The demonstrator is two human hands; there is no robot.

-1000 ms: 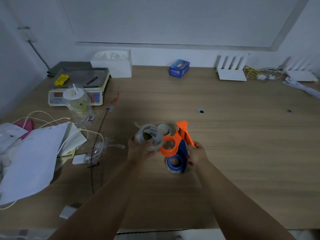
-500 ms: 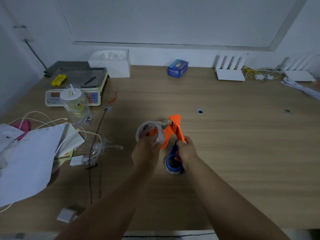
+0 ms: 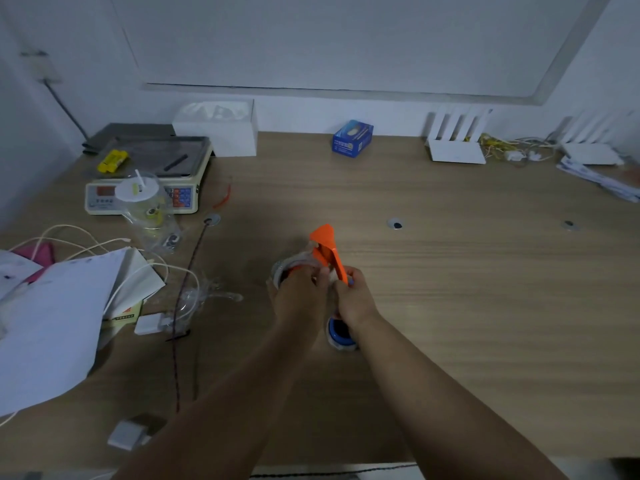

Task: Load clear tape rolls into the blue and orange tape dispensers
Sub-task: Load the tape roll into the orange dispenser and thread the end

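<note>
The orange tape dispenser point(image 3: 327, 249) is held upright over the middle of the wooden table point(image 3: 467, 289). My right hand point(image 3: 353, 296) grips its handle. My left hand point(image 3: 298, 296) is closed on a clear tape roll point(image 3: 287, 268) that sits against the dispenser's ring; my fingers hide most of the roll and ring. The blue tape dispenser point(image 3: 339, 332) lies on the table just below my right wrist, partly covered by it.
Left side holds a weighing scale point(image 3: 145, 174), a plastic cup with straw point(image 3: 142, 202), papers point(image 3: 52, 317), white cables and a charger point(image 3: 149, 323). A dark cord point(image 3: 183, 306) runs down the table. A blue box point(image 3: 352, 138) and white routers point(image 3: 455, 140) stand at the back.
My left hand brought the clear tape roll from beside the orange dispenser onto its ring. Both hands closed together and the dispenser turned more upright.
</note>
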